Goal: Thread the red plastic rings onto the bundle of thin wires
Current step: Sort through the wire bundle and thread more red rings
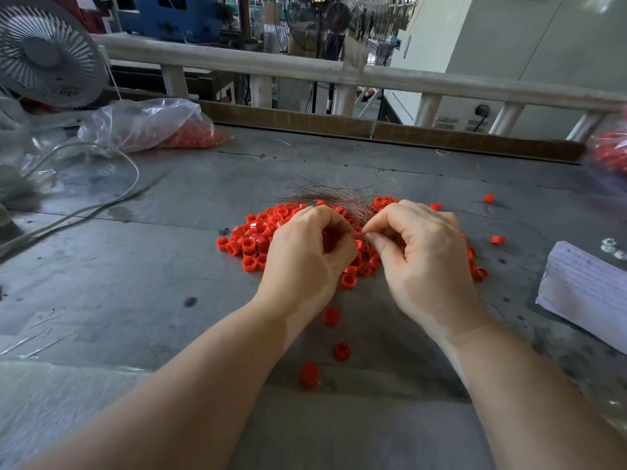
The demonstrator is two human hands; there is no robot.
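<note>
Two hands pinching thin coppery wires (334, 198); glossy red rings (252, 237)

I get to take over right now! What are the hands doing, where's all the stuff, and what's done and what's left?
Left hand: fingers curled over the pile; what it holds is hidden.
Right hand: thumb and forefinger pinch the near end of the wire bundle.
The bundle fans out away from you, lying on the heap of red rings on the metal table. Three stray rings lie nearer you. More rings sit in the plastic bag, far left.
Done: no threaded rings visible.
Left: nearly the whole heap.
</note>
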